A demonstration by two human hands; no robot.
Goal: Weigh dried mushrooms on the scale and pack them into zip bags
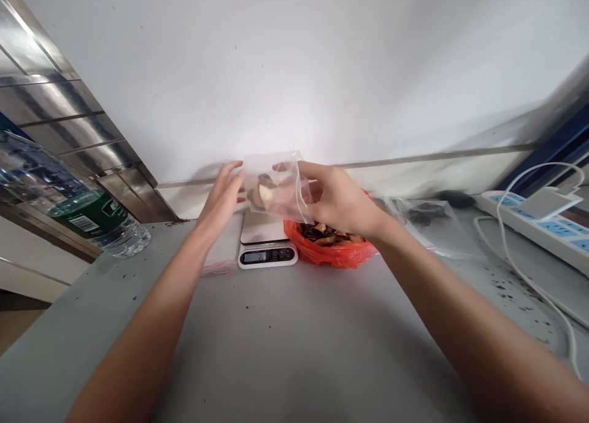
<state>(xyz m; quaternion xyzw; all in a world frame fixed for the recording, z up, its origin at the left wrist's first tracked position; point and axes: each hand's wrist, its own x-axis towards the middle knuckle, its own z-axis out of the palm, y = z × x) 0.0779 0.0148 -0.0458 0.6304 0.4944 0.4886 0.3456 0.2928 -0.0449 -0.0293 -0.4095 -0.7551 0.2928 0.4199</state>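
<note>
A clear zip bag (257, 168) with a few pale and brown dried slices (265, 194) in its lower part hangs over the kitchen scale (264, 230). My right hand (340, 196) grips the bag's right side, and some of its fingers show through the plastic. Close to the bag's left edge is my left hand (224, 193), fingers spread; whether they touch the plastic is hard to tell. The scale's display (256, 257) is too small to read. Right of the scale sits a red plastic bag (338, 256), open at the top, full of brown dried pieces (324, 234).
Flat clear bags (221, 254) lie left of the scale. A large water bottle (101, 217) stands at the left. On the right are another clear bag (427, 221) with dark contents, a power strip (547, 227) and a white cable (529, 282). Dark crumbs dot the grey table (294, 349).
</note>
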